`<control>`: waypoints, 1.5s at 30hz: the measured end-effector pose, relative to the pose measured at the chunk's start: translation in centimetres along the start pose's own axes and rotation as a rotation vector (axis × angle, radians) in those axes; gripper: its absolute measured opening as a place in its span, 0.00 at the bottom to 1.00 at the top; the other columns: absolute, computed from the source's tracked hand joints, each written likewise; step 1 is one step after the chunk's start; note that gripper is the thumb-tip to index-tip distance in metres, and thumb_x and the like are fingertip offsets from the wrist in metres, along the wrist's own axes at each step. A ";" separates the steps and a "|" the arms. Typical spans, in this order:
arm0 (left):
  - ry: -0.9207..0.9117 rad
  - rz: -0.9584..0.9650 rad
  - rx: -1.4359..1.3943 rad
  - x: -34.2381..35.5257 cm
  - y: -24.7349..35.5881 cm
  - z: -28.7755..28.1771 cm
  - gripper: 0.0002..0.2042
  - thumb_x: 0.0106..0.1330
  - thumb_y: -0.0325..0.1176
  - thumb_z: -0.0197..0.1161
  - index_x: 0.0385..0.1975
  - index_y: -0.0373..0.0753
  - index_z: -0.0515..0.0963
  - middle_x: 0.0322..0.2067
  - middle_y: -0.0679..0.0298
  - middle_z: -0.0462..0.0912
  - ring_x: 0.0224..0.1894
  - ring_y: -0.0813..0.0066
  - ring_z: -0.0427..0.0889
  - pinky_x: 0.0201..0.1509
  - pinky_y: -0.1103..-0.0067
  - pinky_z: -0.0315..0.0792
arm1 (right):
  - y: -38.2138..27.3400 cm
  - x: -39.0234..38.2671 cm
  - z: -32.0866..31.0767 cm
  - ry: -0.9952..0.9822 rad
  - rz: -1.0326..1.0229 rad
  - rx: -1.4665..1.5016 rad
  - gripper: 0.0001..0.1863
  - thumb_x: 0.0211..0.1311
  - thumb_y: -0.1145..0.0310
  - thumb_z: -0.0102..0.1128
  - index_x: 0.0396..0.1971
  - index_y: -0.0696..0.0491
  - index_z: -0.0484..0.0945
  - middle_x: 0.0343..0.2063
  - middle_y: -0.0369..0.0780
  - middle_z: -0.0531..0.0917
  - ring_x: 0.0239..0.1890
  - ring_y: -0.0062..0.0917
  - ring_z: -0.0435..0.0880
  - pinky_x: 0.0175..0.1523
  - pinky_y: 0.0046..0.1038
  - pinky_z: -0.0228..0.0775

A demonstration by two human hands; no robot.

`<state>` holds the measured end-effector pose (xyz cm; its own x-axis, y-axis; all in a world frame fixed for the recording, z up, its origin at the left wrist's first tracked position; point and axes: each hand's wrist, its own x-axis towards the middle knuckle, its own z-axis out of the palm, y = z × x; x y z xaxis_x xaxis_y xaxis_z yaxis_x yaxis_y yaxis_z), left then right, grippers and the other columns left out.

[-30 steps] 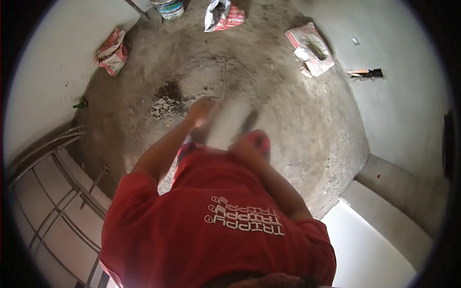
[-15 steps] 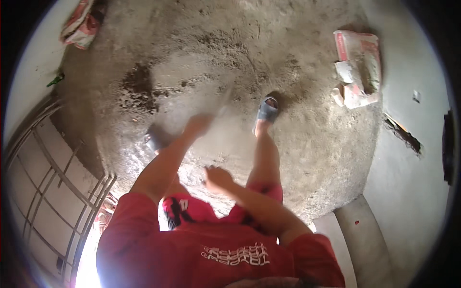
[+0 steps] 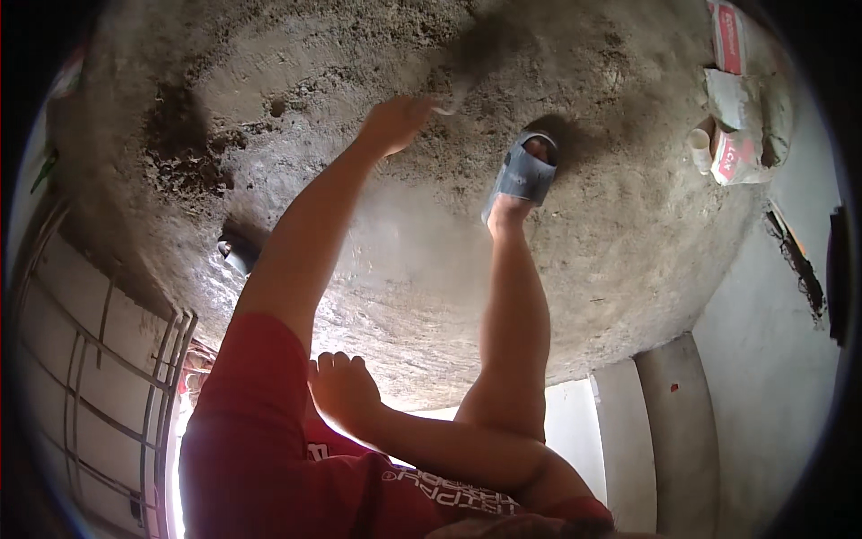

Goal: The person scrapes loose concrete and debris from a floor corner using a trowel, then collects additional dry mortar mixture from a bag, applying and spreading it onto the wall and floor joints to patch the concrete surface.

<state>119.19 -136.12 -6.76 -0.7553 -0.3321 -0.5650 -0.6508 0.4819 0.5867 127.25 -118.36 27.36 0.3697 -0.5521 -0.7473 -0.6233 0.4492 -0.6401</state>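
My left hand point(image 3: 395, 124) reaches out low over the rough grey cement floor point(image 3: 404, 238), its fingers closed around a thin, pale tool point(image 3: 444, 110). Only a small curved end of it shows past the fingers, so I cannot make out its kind. My right hand point(image 3: 345, 388) is drawn in near my left sleeve, with the fingers curled and nothing visible in them. Beyond the left hand the floor is crumbly and lumpy; nearer my body it looks smoother.
My right foot in a grey slipper point(image 3: 527, 171) stands right of the left hand; the other slipper point(image 3: 237, 255) is left. A torn red-and-white sack point(image 3: 736, 99) and a white cup point(image 3: 699, 151) lie far right. A metal grille point(image 3: 99, 350) leans at left. Dark loose clumps point(image 3: 193, 162) lie far left.
I have bent lower, so the floor and my foot look closer. My left hand has moved farther forward with the thin tool. My right hand has drawn back toward my left sleeve.
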 end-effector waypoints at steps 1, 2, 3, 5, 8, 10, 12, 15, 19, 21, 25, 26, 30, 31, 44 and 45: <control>0.029 -0.179 -0.145 -1.7 -1.7 0.4 0.21 0.79 0.48 0.36 0.61 0.55 0.75 0.48 0.51 0.82 0.51 0.52 0.82 0.57 0.60 0.76 | -0.3 -0.1 -0.2 -0.028 -0.017 0.024 0.10 0.61 0.64 0.57 0.38 0.52 0.80 0.34 0.40 0.81 0.39 0.29 0.81 0.41 0.36 0.72; 0.009 -0.391 -0.279 -3.8 -3.2 0.9 0.22 0.79 0.50 0.37 0.59 0.52 0.76 0.47 0.50 0.83 0.51 0.49 0.82 0.58 0.58 0.74 | -0.5 -0.2 -0.4 -0.079 -0.032 0.039 0.10 0.62 0.64 0.57 0.38 0.52 0.80 0.34 0.39 0.81 0.39 0.29 0.82 0.41 0.36 0.73; 0.039 -0.466 -0.303 -5.6 -4.5 1.1 0.22 0.79 0.50 0.37 0.58 0.50 0.77 0.48 0.50 0.83 0.51 0.47 0.81 0.59 0.58 0.73 | -0.7 -0.3 -0.6 -0.068 -0.036 0.023 0.10 0.62 0.64 0.56 0.39 0.52 0.80 0.35 0.40 0.81 0.39 0.29 0.82 0.41 0.36 0.73; 0.155 -0.557 -0.319 -8.0 -5.3 1.7 0.23 0.78 0.51 0.38 0.56 0.48 0.77 0.49 0.50 0.82 0.52 0.46 0.80 0.60 0.58 0.71 | -0.9 -0.7 -0.5 -0.140 -0.051 -0.030 0.10 0.63 0.64 0.56 0.40 0.53 0.79 0.35 0.40 0.81 0.39 0.29 0.83 0.41 0.37 0.74; 0.188 -0.548 -0.169 -7.2 -1.8 1.3 0.21 0.78 0.48 0.38 0.56 0.51 0.78 0.54 0.53 0.81 0.56 0.52 0.80 0.61 0.59 0.72 | -0.6 -0.9 0.8 -0.172 -0.092 0.003 0.10 0.65 0.64 0.55 0.40 0.52 0.80 0.36 0.40 0.82 0.39 0.30 0.83 0.41 0.37 0.74; -0.027 -0.395 -0.348 -3.0 3.2 0.5 0.18 0.78 0.45 0.42 0.57 0.54 0.78 0.52 0.53 0.82 0.55 0.55 0.82 0.60 0.59 0.75 | -0.1 -0.5 2.1 -0.189 -0.087 -0.024 0.12 0.65 0.64 0.54 0.42 0.53 0.80 0.37 0.41 0.82 0.40 0.32 0.83 0.42 0.37 0.74; -0.163 -0.243 -0.244 1.8 7.5 -1.5 0.19 0.78 0.47 0.44 0.59 0.53 0.78 0.51 0.55 0.83 0.52 0.60 0.83 0.59 0.62 0.77 | 0.4 0.4 3.4 -0.198 -0.043 0.003 0.11 0.66 0.63 0.52 0.35 0.49 0.83 0.34 0.40 0.83 0.40 0.32 0.82 0.41 0.39 0.72; -0.330 -0.356 -0.168 7.0 7.7 -4.8 0.19 0.79 0.46 0.44 0.60 0.51 0.76 0.53 0.58 0.82 0.48 0.64 0.84 0.57 0.66 0.79 | 0.9 1.7 4.2 0.038 0.058 0.382 0.10 0.65 0.64 0.53 0.37 0.50 0.83 0.36 0.40 0.83 0.39 0.31 0.81 0.41 0.38 0.72; -0.140 -0.192 -0.062 3.9 -0.2 -4.5 0.17 0.77 0.36 0.49 0.63 0.50 0.73 0.55 0.56 0.80 0.48 0.66 0.84 0.50 0.71 0.83 | 0.1 1.8 2.2 -0.109 -0.059 -0.086 0.11 0.65 0.64 0.53 0.40 0.50 0.82 0.38 0.40 0.82 0.40 0.29 0.81 0.41 0.36 0.72; 0.080 -0.264 -0.014 -0.5 -5.5 -3.0 0.17 0.78 0.38 0.43 0.61 0.55 0.73 0.54 0.57 0.81 0.55 0.60 0.82 0.55 0.66 0.79 | -0.8 1.5 0.6 -0.252 -0.074 -0.049 0.11 0.63 0.64 0.56 0.42 0.52 0.80 0.38 0.40 0.82 0.42 0.30 0.81 0.42 0.36 0.72; 0.190 -0.727 -0.276 -8.1 -11.0 -0.5 0.19 0.78 0.47 0.41 0.57 0.47 0.76 0.52 0.52 0.82 0.55 0.58 0.82 0.55 0.60 0.76 | -1.9 1.4 -1.4 -0.217 -0.111 -0.044 0.12 0.63 0.64 0.56 0.42 0.54 0.80 0.37 0.41 0.81 0.42 0.30 0.82 0.42 0.36 0.73; 0.154 -0.919 -0.494 -9.1 -10.4 -0.3 0.21 0.78 0.48 0.42 0.56 0.46 0.77 0.52 0.52 0.82 0.55 0.58 0.82 0.56 0.61 0.76 | -2.1 1.4 -1.5 -0.227 -0.099 -0.060 0.12 0.63 0.64 0.56 0.42 0.54 0.80 0.37 0.41 0.81 0.42 0.31 0.82 0.42 0.37 0.73; 0.299 -0.662 -0.498 -6.3 -3.5 -2.5 0.21 0.76 0.50 0.43 0.60 0.53 0.77 0.58 0.58 0.81 0.59 0.57 0.79 0.61 0.63 0.73 | -1.9 1.7 0.0 -0.354 -0.157 -0.058 0.12 0.64 0.62 0.55 0.40 0.53 0.82 0.38 0.41 0.82 0.43 0.32 0.81 0.43 0.38 0.72; 0.167 -0.646 -0.460 -3.7 -1.3 -3.6 0.20 0.76 0.47 0.42 0.60 0.58 0.77 0.59 0.62 0.80 0.61 0.59 0.78 0.61 0.66 0.73 | -1.7 1.8 0.6 -0.436 -0.177 -0.102 0.13 0.65 0.62 0.54 0.41 0.52 0.82 0.38 0.40 0.82 0.43 0.31 0.81 0.43 0.38 0.71; 0.329 -0.589 -0.119 -6.6 -12.6 -5.8 0.19 0.81 0.41 0.35 0.63 0.62 0.72 0.49 0.60 0.84 0.44 0.60 0.87 0.48 0.65 0.82 | -2.4 4.7 0.6 -0.348 -0.124 -0.103 0.22 0.61 0.58 0.62 0.50 0.56 0.76 0.41 0.45 0.80 0.43 0.35 0.81 0.39 0.40 0.74; 0.297 -0.723 -0.173 -8.6 -14.2 -5.1 0.19 0.81 0.43 0.35 0.62 0.62 0.73 0.46 0.59 0.85 0.43 0.59 0.87 0.47 0.64 0.81 | -2.5 4.9 0.3 -0.364 -0.117 -0.133 0.23 0.61 0.58 0.63 0.51 0.57 0.75 0.41 0.45 0.80 0.43 0.35 0.81 0.40 0.39 0.74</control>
<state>134.48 -144.24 -7.28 -0.1148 -0.7281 -0.6758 -0.9715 -0.0599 0.2295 130.79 -122.01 25.23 0.6484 -0.2984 -0.7003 -0.6374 0.2903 -0.7138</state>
